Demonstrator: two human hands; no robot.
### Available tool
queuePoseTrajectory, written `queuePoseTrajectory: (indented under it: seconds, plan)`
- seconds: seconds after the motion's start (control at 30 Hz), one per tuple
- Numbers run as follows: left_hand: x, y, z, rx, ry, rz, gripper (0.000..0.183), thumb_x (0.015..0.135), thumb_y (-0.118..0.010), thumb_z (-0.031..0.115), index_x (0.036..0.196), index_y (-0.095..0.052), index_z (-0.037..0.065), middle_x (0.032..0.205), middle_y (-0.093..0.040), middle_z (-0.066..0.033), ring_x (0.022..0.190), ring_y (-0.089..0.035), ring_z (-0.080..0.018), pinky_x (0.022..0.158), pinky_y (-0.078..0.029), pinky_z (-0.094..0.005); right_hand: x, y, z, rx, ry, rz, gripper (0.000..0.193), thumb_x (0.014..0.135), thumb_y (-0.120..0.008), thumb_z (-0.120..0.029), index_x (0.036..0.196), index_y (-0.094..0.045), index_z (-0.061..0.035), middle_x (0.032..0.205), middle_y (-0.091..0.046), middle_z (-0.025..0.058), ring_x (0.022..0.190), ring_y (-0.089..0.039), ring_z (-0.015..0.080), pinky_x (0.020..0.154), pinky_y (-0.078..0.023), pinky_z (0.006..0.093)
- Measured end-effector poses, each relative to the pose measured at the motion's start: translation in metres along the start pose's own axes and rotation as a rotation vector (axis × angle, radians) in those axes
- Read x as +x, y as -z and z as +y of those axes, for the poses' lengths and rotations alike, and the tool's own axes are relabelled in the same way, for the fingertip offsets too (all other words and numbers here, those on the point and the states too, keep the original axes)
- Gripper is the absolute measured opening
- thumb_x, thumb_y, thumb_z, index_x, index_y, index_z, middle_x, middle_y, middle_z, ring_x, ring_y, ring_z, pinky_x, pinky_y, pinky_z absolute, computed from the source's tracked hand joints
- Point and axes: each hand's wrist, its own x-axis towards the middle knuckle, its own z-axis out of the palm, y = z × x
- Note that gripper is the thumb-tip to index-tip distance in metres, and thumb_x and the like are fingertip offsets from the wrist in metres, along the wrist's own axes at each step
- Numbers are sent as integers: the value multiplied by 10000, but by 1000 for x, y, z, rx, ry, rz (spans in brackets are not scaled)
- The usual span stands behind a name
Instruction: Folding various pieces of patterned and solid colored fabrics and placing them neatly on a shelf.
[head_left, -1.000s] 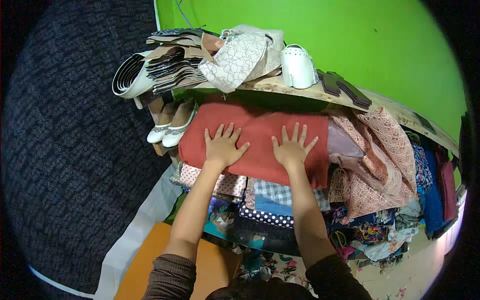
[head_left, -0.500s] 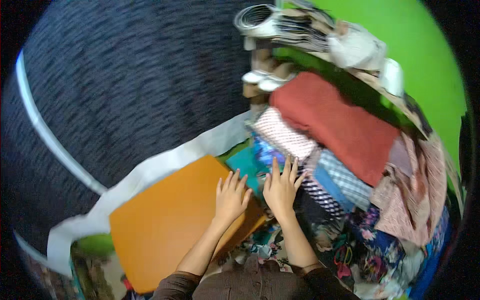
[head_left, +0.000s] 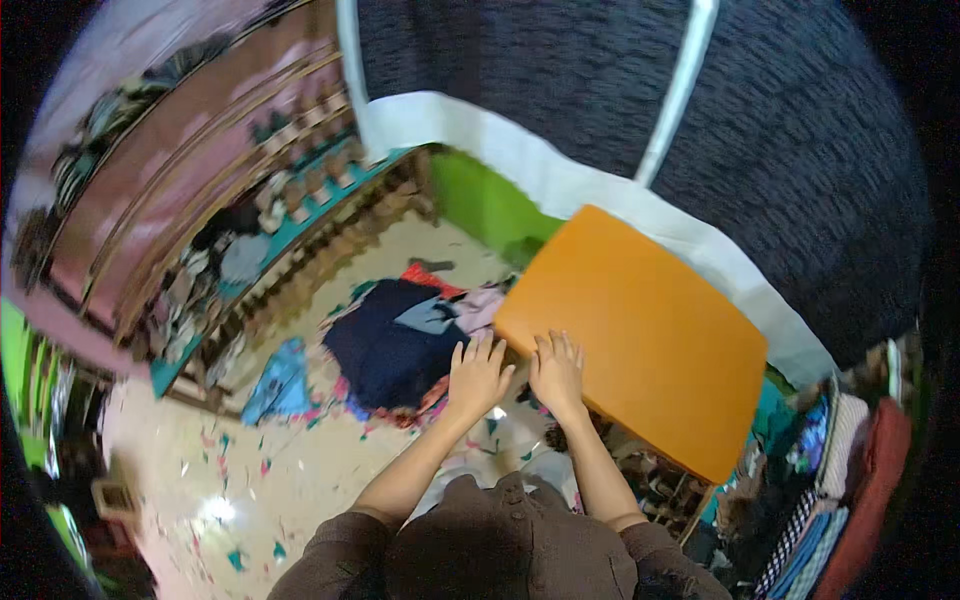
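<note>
— While both hands hang flat in front of the person, what is nearest to them?

— The orange tabletop (head_left: 640, 335). The right hand (head_left: 557, 372) lies at its near corner, fingers spread and straight, gripping nothing; whether the palm actually rests on the edge cannot be told. The left hand (head_left: 477, 375) is just beside it, also open and empty, over the floor rather than the board.

— And what could go wrong?

— Probably footing first. The pale floor (head_left: 300, 470) is strewn with small scraps, and a heap of dark blue cloth (head_left: 395, 345) lies just beyond the left hand, so a step forward could snag or slip on it.

— Anything about the table itself?

— Its near corner juts toward the body, and pressing on that corner with one hand could tip it if it is light; that is a guess. On the right, stacked folded fabrics (head_left: 835, 500) sit near the table's far edge, where a nudge could topple them.
</note>
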Motion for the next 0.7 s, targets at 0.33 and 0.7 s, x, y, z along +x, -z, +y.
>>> queuePoseTrajectory:
  seconds: [0.33,0.7]
  plan:
    - [-94,-8,-149,-6,401,-58,471,816,-506,343,1207,-496,82,1275,-446,-160,1191,-412,-308,980,-298,-473,1,-143,-134,111,456,-213,311,808,-513,-193,1096,-539,-79,1113,-545,117,1100,-471,292,936,-337,499]
    - [-61,-124,-301,35,628,95,635,761,-592,286,1306,-340,77,1310,-381,-165,1151,-419,-324,943,-337,-476,80,-302,-159,217,572,-142,399,747,-564,-128,1132,-496,-52,1179,-473,162,1128,-418,339,926,-347,459]
